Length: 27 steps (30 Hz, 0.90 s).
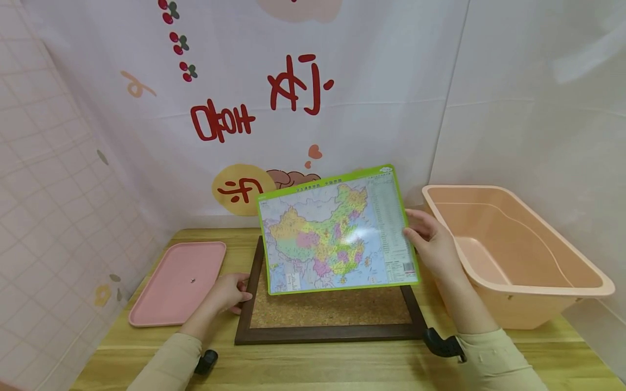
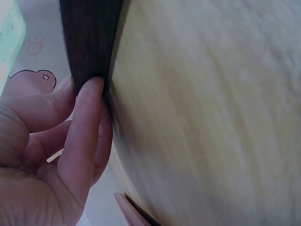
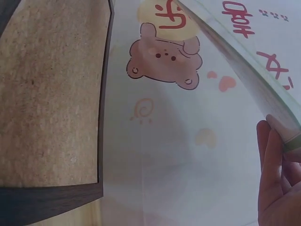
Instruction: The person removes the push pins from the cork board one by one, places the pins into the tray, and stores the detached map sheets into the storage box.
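Observation:
A map sheet [image 1: 323,233] with a green border hangs tilted above a cork board [image 1: 332,309] that has a dark wooden frame [image 1: 332,333]. My right hand [image 1: 432,244] pinches the map's right edge between thumb and fingers; in the right wrist view the hand [image 3: 280,174] holds the sheet [image 3: 254,70] seen nearly edge-on. At the board's left side my left hand [image 1: 227,293] grips the frame. The left wrist view shows the fingers and thumb of that hand [image 2: 56,150] pinching the dark frame edge [image 2: 89,42]. The map hides the board's far part.
A pink tray [image 1: 181,282] with a tiny dark item on it lies to the left. On the right stands a deep peach-coloured basin [image 1: 518,244]. The wood-grain table [image 1: 313,366] meets a cloth backdrop [image 1: 381,119] with red characters and cartoon prints.

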Available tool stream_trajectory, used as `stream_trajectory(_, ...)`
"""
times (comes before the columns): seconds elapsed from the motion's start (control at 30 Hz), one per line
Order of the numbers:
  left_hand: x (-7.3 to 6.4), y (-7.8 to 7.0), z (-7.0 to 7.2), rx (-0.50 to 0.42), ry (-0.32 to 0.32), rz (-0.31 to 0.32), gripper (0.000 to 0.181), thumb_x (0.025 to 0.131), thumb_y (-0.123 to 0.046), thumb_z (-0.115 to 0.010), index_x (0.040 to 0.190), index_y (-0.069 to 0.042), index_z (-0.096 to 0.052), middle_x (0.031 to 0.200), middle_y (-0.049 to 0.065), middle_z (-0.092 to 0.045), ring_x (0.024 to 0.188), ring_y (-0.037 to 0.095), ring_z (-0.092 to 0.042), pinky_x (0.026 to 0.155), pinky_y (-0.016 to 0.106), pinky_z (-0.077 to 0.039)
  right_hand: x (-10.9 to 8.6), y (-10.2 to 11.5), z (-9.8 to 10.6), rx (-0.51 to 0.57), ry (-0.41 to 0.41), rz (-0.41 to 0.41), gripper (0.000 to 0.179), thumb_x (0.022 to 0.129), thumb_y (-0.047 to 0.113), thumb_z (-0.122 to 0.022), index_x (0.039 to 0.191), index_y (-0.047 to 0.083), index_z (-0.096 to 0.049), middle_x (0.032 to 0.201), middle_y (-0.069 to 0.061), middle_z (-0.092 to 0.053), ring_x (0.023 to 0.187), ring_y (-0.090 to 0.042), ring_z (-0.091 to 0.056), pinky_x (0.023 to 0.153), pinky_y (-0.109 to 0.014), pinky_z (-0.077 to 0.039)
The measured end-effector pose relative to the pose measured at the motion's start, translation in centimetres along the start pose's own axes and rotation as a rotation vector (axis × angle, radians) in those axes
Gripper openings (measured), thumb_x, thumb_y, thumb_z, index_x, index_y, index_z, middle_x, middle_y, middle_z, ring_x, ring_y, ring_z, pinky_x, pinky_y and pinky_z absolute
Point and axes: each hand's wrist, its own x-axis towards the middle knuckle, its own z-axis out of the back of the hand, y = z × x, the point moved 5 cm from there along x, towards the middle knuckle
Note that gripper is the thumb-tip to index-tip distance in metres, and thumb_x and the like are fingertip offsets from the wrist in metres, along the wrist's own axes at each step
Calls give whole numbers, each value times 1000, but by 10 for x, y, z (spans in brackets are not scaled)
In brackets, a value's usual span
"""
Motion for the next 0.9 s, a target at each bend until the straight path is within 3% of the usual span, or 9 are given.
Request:
stream_trajectory(0.23,1,-1,0,-5,5,1,58,87,11,-68,139,16,-43,92,13,-52,77,20,-59,54,36,-58,0,8,6,14,12,-8,40,95,-3,-62,134,-4,-54,105,-20,-70,79,-2,-65,66,-21,-55)
stream_trajectory(0.53,2,0,0,10,4,-4,58,87,11,-68,139,15,-44,92,12,-52,77,21,-60,54,35,-58,-1,18,23,68,-6,12,43,96,-1,-61,138,-3,-51,93,22,-67,79,-1,-66,64,-22,-56)
stream_trajectory(0.77,1,0,0,10,-4,-2,58,86,12,-69,139,15,-45,91,12,-52,76,21,-59,54,35,-58,-1,23,38,90,-13,36,44,97,0,-61,139,7,-55,94,19,-69,77,-4,-68,62,-22,-56)
stream_trajectory(0.9,0,0,0,12,-6,-14,58,85,12,-69,138,16,-45,92,13,-53,75,21,-59,53,35,-58,-2,24,49,217,-16,37,44,96,-3,-61,137,10,-59,95,12,-72,76,-7,-69,61,-21,-56)
